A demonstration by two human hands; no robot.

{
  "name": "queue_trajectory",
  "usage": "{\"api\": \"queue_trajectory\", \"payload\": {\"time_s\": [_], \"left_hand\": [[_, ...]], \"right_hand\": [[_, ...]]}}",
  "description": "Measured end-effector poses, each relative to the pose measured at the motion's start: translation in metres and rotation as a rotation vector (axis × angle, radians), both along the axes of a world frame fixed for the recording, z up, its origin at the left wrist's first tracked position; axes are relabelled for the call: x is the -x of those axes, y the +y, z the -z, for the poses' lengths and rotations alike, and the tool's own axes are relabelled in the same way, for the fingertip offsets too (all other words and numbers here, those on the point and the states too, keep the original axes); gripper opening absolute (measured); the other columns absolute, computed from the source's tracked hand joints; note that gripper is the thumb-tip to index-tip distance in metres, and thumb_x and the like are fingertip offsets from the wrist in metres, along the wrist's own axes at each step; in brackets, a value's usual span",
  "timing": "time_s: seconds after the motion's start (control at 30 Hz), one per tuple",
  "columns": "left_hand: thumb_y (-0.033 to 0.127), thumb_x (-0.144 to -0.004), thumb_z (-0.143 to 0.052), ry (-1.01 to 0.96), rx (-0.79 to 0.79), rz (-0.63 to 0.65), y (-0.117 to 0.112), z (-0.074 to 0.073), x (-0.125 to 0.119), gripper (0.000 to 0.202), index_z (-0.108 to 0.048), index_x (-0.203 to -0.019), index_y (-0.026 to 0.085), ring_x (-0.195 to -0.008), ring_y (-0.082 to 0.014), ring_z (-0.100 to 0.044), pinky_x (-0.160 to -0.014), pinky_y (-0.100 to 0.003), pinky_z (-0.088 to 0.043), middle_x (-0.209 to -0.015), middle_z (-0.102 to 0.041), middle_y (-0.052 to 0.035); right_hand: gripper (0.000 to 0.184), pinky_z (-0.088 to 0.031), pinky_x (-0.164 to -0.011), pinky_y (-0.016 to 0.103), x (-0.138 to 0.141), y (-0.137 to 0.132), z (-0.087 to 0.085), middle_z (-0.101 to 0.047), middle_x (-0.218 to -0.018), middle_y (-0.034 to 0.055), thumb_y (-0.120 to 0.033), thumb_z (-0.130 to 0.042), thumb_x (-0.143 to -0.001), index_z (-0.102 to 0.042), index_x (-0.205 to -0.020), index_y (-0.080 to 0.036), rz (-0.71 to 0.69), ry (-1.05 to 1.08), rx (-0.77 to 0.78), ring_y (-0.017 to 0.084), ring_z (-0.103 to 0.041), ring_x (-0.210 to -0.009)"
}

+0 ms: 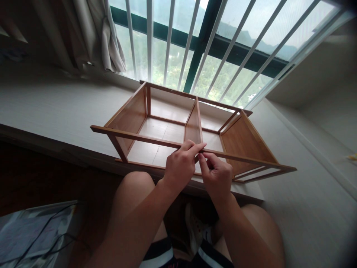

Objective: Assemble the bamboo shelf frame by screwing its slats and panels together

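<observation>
A wooden shelf frame [131, 115] lies on its side on a white window ledge [55, 108], with a middle divider panel [193, 128] and a long front rail [139, 137]. My left hand [180, 163] has its fingers closed on the front rail where the divider meets it. Just right of it, my right hand [216, 173] is curled below the same joint, pinching something too small to make out. Both hands almost touch each other.
Behind the frame is a barred window [195, 44] with a curtain [108, 37] at the left. My bare knees [134, 190] are under the ledge's edge. A sheet with a dark cable [36, 234] lies at the lower left.
</observation>
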State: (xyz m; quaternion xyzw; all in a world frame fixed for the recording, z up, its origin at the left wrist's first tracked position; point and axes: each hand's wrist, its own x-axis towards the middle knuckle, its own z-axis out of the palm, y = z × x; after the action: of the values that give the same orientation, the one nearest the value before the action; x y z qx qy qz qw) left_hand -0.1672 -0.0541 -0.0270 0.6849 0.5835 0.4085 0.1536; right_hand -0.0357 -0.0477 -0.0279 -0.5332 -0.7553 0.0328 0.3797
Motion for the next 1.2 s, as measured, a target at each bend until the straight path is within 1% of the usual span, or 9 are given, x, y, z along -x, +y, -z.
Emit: {"api": "queue_trajectory", "payload": {"time_s": [0.1,0.2,0.3,0.4,0.63,0.73,0.87,1.0,1.2], "left_hand": [[0.025,-0.095,-0.047,-0.005,0.004,0.005,0.000,0.000,0.000,0.041,-0.053,-0.133,0.038,-0.091,-0.0126,-0.063,-0.074,-0.022,-0.047,-0.113,-0.062,0.0027],[0.021,-0.094,-0.046,-0.004,0.016,0.004,0.000,0.000,0.000,0.043,-0.053,-0.134,0.038,-0.093,-0.0127,-0.063,-0.076,-0.022,-0.047,-0.113,-0.062,0.0021],[0.022,-0.094,-0.047,-0.009,0.016,0.001,-0.001,0.000,0.000,0.043,-0.053,-0.134,0.037,-0.094,-0.0131,-0.063,-0.077,-0.022,-0.048,-0.113,-0.063,0.0017],[0.025,-0.094,-0.048,-0.014,0.012,0.005,-0.001,0.000,0.000,0.041,-0.054,-0.133,0.036,-0.093,-0.0131,-0.063,-0.077,-0.022,-0.048,-0.113,-0.062,0.0013],[0.022,-0.094,-0.047,-0.020,-0.012,0.009,-0.001,0.000,-0.001,0.042,-0.053,-0.134,0.036,-0.093,-0.0132,-0.063,-0.078,-0.022,-0.049,-0.113,-0.062,0.0007],[0.022,-0.095,-0.045,-0.024,-0.018,0.001,0.000,0.000,-0.002,0.041,-0.054,-0.133,0.035,-0.093,-0.0131,-0.063,-0.079,-0.023,-0.049,-0.113,-0.062,0.0003],[0.022,-0.095,-0.045,-0.010,-0.015,-0.009,0.000,0.000,-0.002,0.039,-0.056,-0.130,0.034,-0.092,-0.0127,-0.063,-0.078,-0.022,-0.048,-0.112,-0.062,0.0001],[0.023,-0.095,-0.044,-0.001,-0.025,-0.008,-0.001,0.001,-0.003,0.038,-0.056,-0.131,0.032,-0.091,-0.0127,-0.063,-0.076,-0.022,-0.049,-0.110,-0.062,0.0000],[0.013,-0.095,-0.038,-0.026,-0.057,-0.004,-0.002,0.005,-0.005,0.044,-0.054,-0.132,0.030,-0.102,-0.0134,-0.062,-0.088,-0.023,-0.049,-0.121,-0.059,-0.0016]], "right_hand": [[0.035,-0.028,-0.052,0.025,0.007,0.000,-0.001,-0.045,-0.049,-0.0038,-0.034,-0.051,-0.092,-0.063,-0.064,-0.018,0.016,0.054,0.087,0.010,-0.038,-0.046],[0.041,-0.030,-0.050,0.025,0.014,0.003,-0.001,-0.047,-0.050,-0.0026,-0.038,-0.045,-0.094,-0.058,-0.062,-0.018,-0.024,0.301,0.252,0.011,-0.040,-0.047],[0.050,-0.028,-0.046,0.024,0.015,0.005,0.003,-0.042,-0.046,-0.0033,-0.046,-0.040,-0.096,-0.053,-0.057,-0.017,-0.089,0.568,0.416,0.010,-0.036,-0.044],[0.054,-0.027,-0.043,0.024,0.013,0.003,0.006,-0.038,-0.043,-0.0040,-0.051,-0.039,-0.095,-0.053,-0.056,-0.017,-0.119,0.685,0.503,0.009,-0.032,-0.041],[0.032,-0.023,-0.042,0.022,0.011,-0.004,0.000,-0.046,-0.048,-0.0065,-0.047,-0.061,-0.085,-0.061,-0.076,-0.016,-0.030,0.543,0.376,0.008,-0.033,-0.042],[0.032,-0.026,-0.043,0.022,0.014,-0.002,-0.003,-0.049,-0.050,-0.0052,-0.046,-0.060,-0.085,-0.062,-0.075,-0.016,-0.007,0.549,0.334,0.008,-0.036,-0.043],[0.051,-0.026,-0.041,0.023,0.014,0.001,0.004,-0.041,-0.043,-0.0042,-0.052,-0.046,-0.093,-0.057,-0.058,-0.016,-0.093,0.702,0.494,0.008,-0.032,-0.041],[0.061,-0.022,-0.040,0.023,0.007,-0.005,0.019,-0.033,-0.039,-0.0059,-0.059,-0.036,-0.094,-0.062,-0.062,-0.014,-0.147,0.824,0.613,0.008,-0.025,-0.037],[0.059,-0.027,-0.044,0.024,-0.023,-0.025,0.033,-0.037,-0.043,-0.0050,-0.061,-0.043,-0.091,-0.067,-0.066,-0.013,-0.102,0.611,0.695,0.010,-0.034,-0.043]]}}
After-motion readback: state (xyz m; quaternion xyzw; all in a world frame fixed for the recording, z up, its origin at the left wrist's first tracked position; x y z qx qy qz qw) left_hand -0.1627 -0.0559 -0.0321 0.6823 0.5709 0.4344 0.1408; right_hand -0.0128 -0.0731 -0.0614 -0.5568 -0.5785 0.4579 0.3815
